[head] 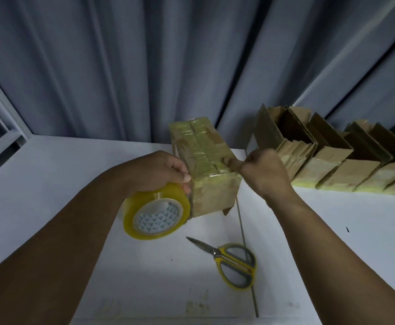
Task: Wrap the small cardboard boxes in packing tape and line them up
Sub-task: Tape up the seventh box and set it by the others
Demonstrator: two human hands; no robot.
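**1 hard tug risks a topple**

The box (pixel 206 165) stands on the table (pixel 51 184) between the hands; the left hand (pixel 161 172) grips the tape roll (pixel 155 214) against its left face; the right hand (pixel 266 174), fingers curled, pinches its top right edge; an abrupt pull on the roll could crease the wrap or tip the box over.
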